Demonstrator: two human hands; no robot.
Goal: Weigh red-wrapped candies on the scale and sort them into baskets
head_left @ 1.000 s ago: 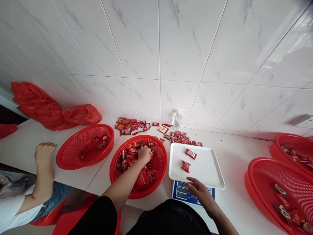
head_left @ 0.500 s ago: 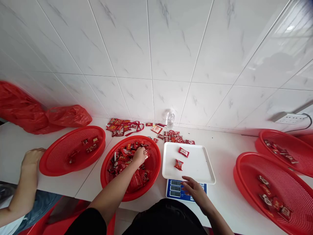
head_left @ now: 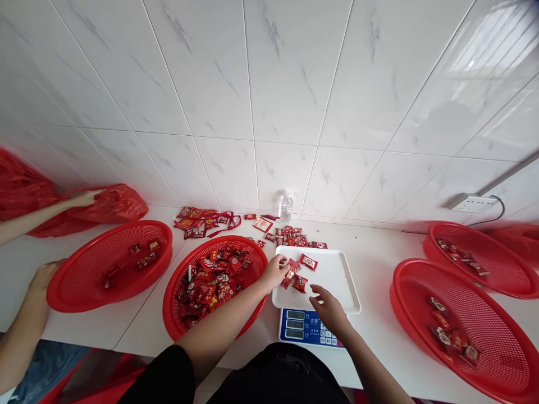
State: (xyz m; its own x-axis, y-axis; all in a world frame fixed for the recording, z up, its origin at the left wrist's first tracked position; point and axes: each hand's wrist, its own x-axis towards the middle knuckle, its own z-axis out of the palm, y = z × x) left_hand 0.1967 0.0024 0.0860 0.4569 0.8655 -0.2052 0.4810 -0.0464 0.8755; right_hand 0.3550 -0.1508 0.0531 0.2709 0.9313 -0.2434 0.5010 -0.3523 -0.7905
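Observation:
My left hand [head_left: 275,272] is at the left side of the white scale tray [head_left: 332,289], its fingers closed on a red snack packet [head_left: 289,273]. Two more small red packets lie on the tray: a flat one [head_left: 309,262] toward the back, and a puffier one [head_left: 300,283] close to the held packet. Over the tray's front edge my right hand [head_left: 327,307] hovers with fingers apart and nothing in it. Below the tray shows the blue panel of the scale [head_left: 309,326]. To the left stands a red basket [head_left: 169,306] heaped with red packets.
Another red basket [head_left: 80,275] with a few packets is at left, near a co-worker's hands [head_left: 86,197] and red plastic bags [head_left: 122,203]. Two red baskets [head_left: 398,303] stand at right. Loose packets [head_left: 290,237] and a clear bottle [head_left: 286,209] lie along the wall.
My left hand has moved right, out of the full basket to the tray, with a red packet. My right hand has barely moved. A co-worker's hand now touches the red bag.

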